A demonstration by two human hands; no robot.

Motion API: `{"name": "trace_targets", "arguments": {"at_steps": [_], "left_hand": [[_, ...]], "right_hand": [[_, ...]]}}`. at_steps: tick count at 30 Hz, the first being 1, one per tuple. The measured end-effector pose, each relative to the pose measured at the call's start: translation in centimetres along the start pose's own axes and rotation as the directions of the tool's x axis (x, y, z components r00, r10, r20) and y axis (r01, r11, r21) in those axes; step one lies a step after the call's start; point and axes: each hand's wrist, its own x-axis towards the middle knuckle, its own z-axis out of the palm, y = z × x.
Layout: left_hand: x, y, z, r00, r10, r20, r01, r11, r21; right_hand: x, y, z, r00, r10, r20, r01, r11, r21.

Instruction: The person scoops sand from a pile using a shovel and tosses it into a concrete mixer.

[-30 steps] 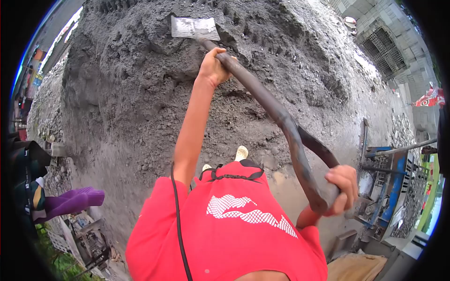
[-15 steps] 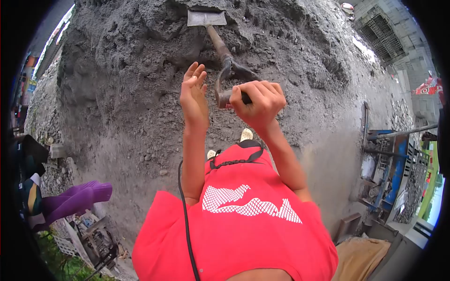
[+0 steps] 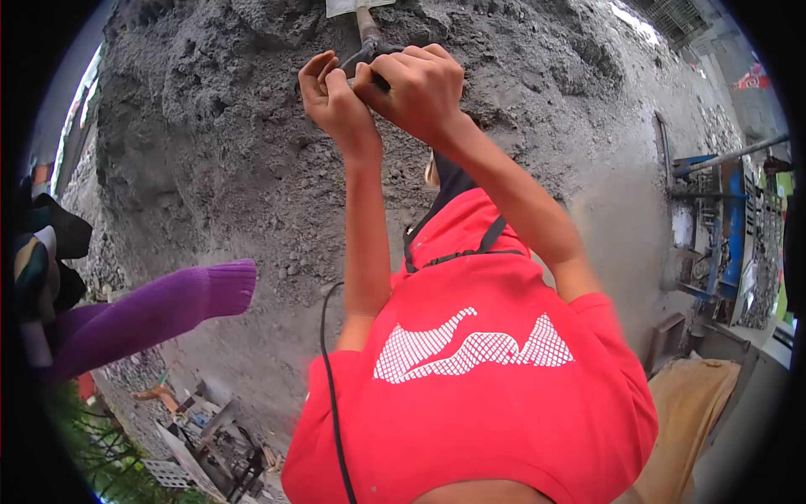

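A shovel (image 3: 367, 25) points away from me at the top of the view. Its pale metal blade (image 3: 346, 7) lies against the grey sand heap (image 3: 210, 92) and is partly cut off by the frame edge. My right hand (image 3: 417, 88) is closed around the dark handle grip at the near end. Beside it, my left hand (image 3: 342, 105) curls its fingers over the left part of the same grip. The two hands touch or nearly touch, and they hide most of the grip.
A purple knitted sleeve (image 3: 185, 294) reaches in from the left, with dark clothing behind it. Blue-framed metal equipment (image 3: 730, 227) stands on the right. A tan sheet (image 3: 684, 412) lies at lower right. Scrap pieces (image 3: 206, 441) are at lower left. A black cable (image 3: 330, 370) hangs down my front.
My left hand, open and apart before, has closed on the shovel's grip. Both hands and the shovel have shifted up in view. The purple sleeve reaches farther in.
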Motion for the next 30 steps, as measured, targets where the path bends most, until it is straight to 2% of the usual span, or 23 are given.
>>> {"name": "trace_targets", "arguments": {"at_steps": [2,4,8,9,11,12,13,14,15,16,17,19,20,21,22,25,26,27,29,30], "left_hand": [[0.4,0.1,-0.6,1.000,-0.009,0.028,0.011,0.998,-0.060],[0.6,0.2,-1.1,0.999,-0.006,0.052,0.011,0.994,-0.110],[1.5,1.2,-2.3,0.993,-0.115,-0.020,0.108,0.973,-0.206],[1.9,1.0,-3.4,0.987,-0.158,-0.024,0.148,0.960,-0.239],[2.7,0.7,-4.1,0.966,-0.122,-0.229,0.071,0.973,-0.220],[3.4,-1.3,-5.2,0.960,0.072,-0.269,-0.108,0.987,-0.120],[3.5,-0.5,-4.0,0.938,0.039,-0.344,-0.100,0.982,-0.162],[5.1,-1.2,-3.6,0.956,-0.002,-0.293,-0.037,0.991,-0.127],[6.7,-2.0,-3.5,0.967,-0.049,-0.251,0.031,0.996,-0.078],[7.5,-2.5,-3.6,0.957,0.041,-0.287,-0.054,0.998,-0.036],[8.8,-3.1,-5.0,0.964,0.062,-0.258,-0.076,0.996,-0.048],[10.0,-4.3,-9.3,0.979,0.091,-0.183,-0.102,0.994,-0.050],[8.9,-1.4,-8.3,0.985,0.058,-0.166,-0.051,0.998,0.043],[8.4,-0.3,-8.2,0.952,-0.134,-0.275,0.119,0.990,-0.071],[7.8,-0.1,-8.5,0.940,-0.129,-0.315,0.113,0.991,-0.070],[6.9,-1.7,-7.4,0.895,-0.165,-0.415,0.095,0.978,-0.184],[6.3,-2.2,-7.3,0.870,-0.194,-0.454,0.098,0.969,-0.226],[5.9,-2.6,-7.2,0.867,-0.204,-0.454,0.100,0.965,-0.244],[4.8,-3.2,-7.1,0.860,-0.229,-0.456,0.106,0.955,-0.279],[4.1,-4.2,-7.4,0.870,-0.225,-0.439,0.096,0.950,-0.298]], "right_hand": [[-0.3,-0.4,0.2,1.000,-0.019,-0.004,0.019,1.000,-0.025],[-0.4,-1.2,0.1,0.998,0.019,0.064,-0.017,0.999,-0.031],[-0.4,-2.7,1.0,0.981,0.005,0.196,-0.006,1.000,0.006],[-0.4,-3.2,1.4,0.989,-0.022,0.145,0.015,0.999,0.045],[-0.6,-3.7,2.7,0.991,-0.083,0.103,0.073,0.992,0.098],[-0.2,-3.9,2.8,0.985,-0.086,0.148,0.072,0.992,0.101],[0.3,-3.7,3.1,0.978,-0.083,0.192,0.065,0.993,0.098],[0.6,-2.6,4.9,0.986,0.013,0.167,-0.023,0.998,0.057],[0.4,-2.7,6.4,0.991,-0.003,0.132,-0.006,0.998,0.065],[0.0,-3.2,7.6,0.995,-0.012,0.104,0.004,0.997,0.074],[0.3,-3.1,8.5,0.997,-0.041,0.070,0.035,0.996,0.079],[1.0,-3.0,10.1,0.991,-0.072,0.114,0.056,0.989,0.138],[0.4,-4.5,10.2,0.986,-0.057,0.159,0.026,0.981,0.190],[0.0,-5.9,10.1,0.980,-0.049,0.191,0.002,0.971,0.238],[-0.6,-5.8,10.0,0.945,-0.076,0.317,-0.022,0.955,0.297],[-1.8,-3.5,8.4,0.840,-0.147,0.522,-0.177,0.836,0.519],[-0.6,-2.0,6.2,0.697,-0.206,0.686,-0.293,0.793,0.535],[-1.6,-0.8,6.1,0.712,-0.231,0.663,-0.265,0.785,0.559],[-2.3,0.3,5.4,0.590,-0.302,0.749,-0.204,0.842,0.500],[-2.6,0.3,5.3,0.573,-0.277,0.771,-0.220,0.854,0.471]]}}
